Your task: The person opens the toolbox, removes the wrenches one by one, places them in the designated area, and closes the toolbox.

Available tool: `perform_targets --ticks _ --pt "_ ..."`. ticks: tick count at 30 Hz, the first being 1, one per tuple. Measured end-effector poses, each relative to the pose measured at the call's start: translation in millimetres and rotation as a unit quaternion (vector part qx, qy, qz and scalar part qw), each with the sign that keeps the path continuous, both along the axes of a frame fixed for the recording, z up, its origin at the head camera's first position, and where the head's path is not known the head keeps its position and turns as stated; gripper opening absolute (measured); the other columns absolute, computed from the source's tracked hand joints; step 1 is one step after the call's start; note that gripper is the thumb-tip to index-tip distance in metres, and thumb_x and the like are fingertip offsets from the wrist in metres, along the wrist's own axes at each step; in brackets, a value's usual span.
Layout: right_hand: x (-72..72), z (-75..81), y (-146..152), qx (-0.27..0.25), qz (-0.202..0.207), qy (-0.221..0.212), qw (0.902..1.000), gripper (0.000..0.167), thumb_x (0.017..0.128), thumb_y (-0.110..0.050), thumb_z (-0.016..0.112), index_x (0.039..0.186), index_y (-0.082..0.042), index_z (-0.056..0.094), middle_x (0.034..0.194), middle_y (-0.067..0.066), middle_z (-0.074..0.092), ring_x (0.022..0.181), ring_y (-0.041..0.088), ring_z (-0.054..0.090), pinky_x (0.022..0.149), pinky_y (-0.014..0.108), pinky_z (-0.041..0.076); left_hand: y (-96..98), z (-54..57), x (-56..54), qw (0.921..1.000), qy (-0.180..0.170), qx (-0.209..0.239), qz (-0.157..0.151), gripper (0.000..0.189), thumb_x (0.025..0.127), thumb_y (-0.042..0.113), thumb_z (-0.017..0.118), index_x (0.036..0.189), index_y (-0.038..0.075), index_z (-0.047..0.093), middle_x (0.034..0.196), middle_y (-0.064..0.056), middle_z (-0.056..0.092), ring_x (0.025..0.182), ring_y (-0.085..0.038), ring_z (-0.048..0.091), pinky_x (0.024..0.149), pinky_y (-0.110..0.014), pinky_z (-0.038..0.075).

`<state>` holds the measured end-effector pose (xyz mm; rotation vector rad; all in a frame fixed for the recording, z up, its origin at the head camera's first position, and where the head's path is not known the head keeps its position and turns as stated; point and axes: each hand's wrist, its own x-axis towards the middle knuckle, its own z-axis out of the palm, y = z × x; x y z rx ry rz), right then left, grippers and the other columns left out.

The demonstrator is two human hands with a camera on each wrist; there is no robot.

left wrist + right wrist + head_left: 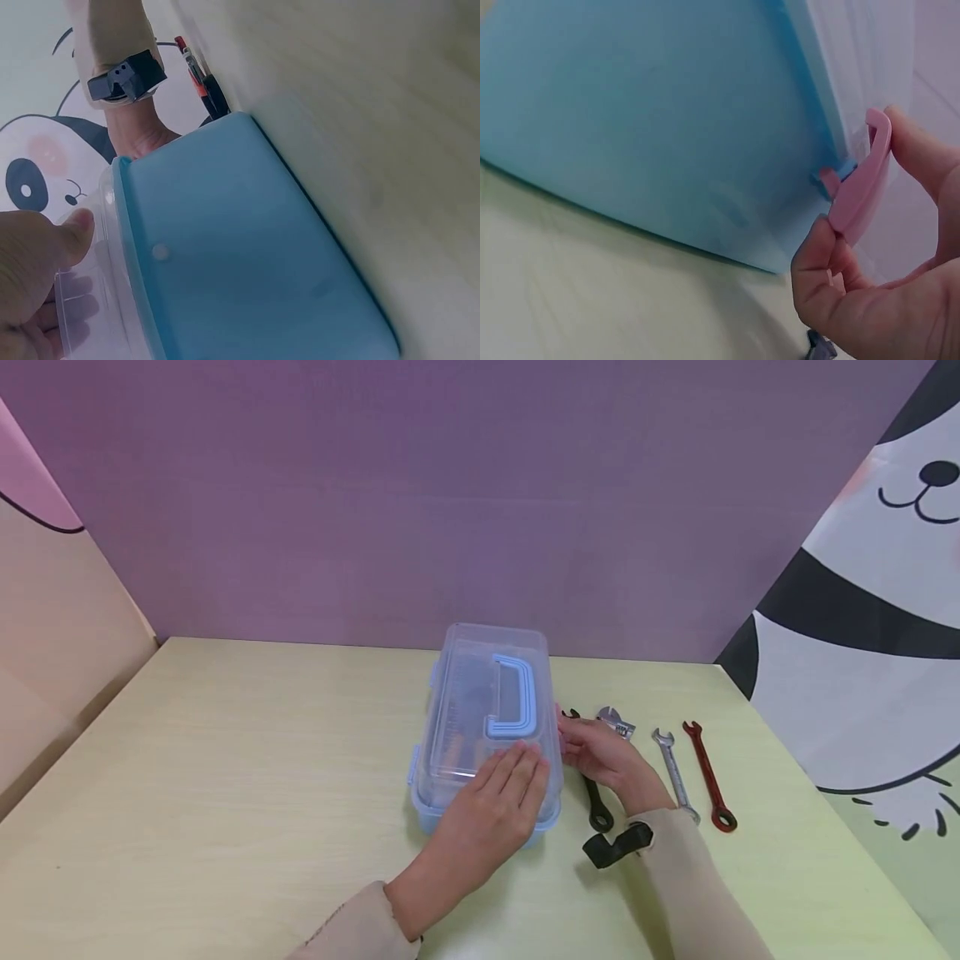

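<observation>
A storage box with a clear lid [465,693] and a light blue base [240,240] stands on the table, its blue handle [528,697] folded down on the lid. My left hand [495,802] rests on the near part of the lid with its fingers straight and together. At the box's right side, my right hand [603,756] pinches a pink latch [864,184] between thumb and fingers. In the right wrist view the latch is tilted out from the rim, with its lower end by a small blue hinge piece on the base.
Right of the box lie a black wrench [597,810], partly hidden by my right hand, an adjustable wrench [611,717], a silver wrench [675,772] and a red wrench [708,777]. Behind the table [247,760] rises a purple wall [375,510]. A panda-printed panel [862,693] stands at the right.
</observation>
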<state>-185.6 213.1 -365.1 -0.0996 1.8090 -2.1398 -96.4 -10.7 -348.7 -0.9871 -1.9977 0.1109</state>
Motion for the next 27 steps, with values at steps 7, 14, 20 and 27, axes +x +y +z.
perform_targets --ticks 7,14,20,27 --pt "0.0 -4.5 -1.4 -0.041 -0.005 -0.023 0.9989 0.03 0.1 -0.022 0.048 0.085 -0.016 0.073 0.081 -0.004 0.073 0.079 0.006 0.065 0.076 0.021 0.053 -0.2 0.7 0.1 0.9997 -0.018 0.003 -0.014 0.033 0.089 0.011 0.063 0.121 0.006 0.061 0.124 -0.007 0.065 0.117 -0.018 0.06 0.103 -0.03 0.047" --pt "1.5 -2.6 -0.6 -0.049 -0.017 -0.03 0.9982 0.027 0.099 -0.019 0.051 0.083 -0.016 0.073 0.081 -0.004 0.073 0.08 0.006 0.067 0.077 0.02 0.055 -0.4 -1.4 -1.7 0.9996 -0.007 0.011 -0.027 0.027 0.095 0.007 0.052 0.12 0.006 0.062 0.124 -0.007 0.065 0.118 -0.018 0.059 0.103 -0.029 0.046" --pt "2.1 -2.4 0.3 -0.054 -0.021 -0.037 0.9976 0.03 0.099 -0.016 0.05 0.081 -0.016 0.074 0.08 -0.003 0.074 0.08 0.006 0.069 0.077 0.02 0.056 -1.2 -1.4 -2.0 0.9996 -0.005 0.005 -0.028 0.03 0.092 0.007 0.055 0.122 0.006 0.061 0.125 -0.007 0.064 0.119 -0.018 0.059 0.105 -0.03 0.045" --pt "1.3 -3.0 1.2 -0.041 -0.011 -0.03 0.9986 0.034 0.1 -0.009 0.045 0.082 -0.016 0.073 0.08 -0.003 0.074 0.081 0.006 0.069 0.078 0.021 0.056 -2.8 -2.1 -2.2 0.9993 -0.011 0.004 -0.035 0.032 0.09 0.005 0.056 0.121 0.005 0.061 0.126 -0.008 0.064 0.12 -0.019 0.058 0.105 -0.03 0.045"
